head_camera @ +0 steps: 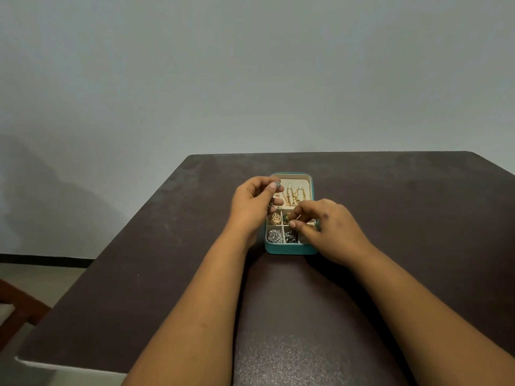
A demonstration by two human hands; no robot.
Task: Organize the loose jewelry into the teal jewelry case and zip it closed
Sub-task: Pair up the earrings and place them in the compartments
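**Both hands at the open case**

Your teal jewelry case lies open mid-frame on the dark bench. Your left hand pinches a small silver piece at the case's upper left; your right hand pinches a thin pin over the middle compartments.

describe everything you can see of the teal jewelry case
The teal jewelry case lies open and flat on the dark table, lid away from the person. Its cream lining is split into small compartments holding a gold filigree piece, a green piece and silver pieces; gold chains lie in the lid. The left hand holds a small silver piece above it; the right hand pinches something over the compartments.
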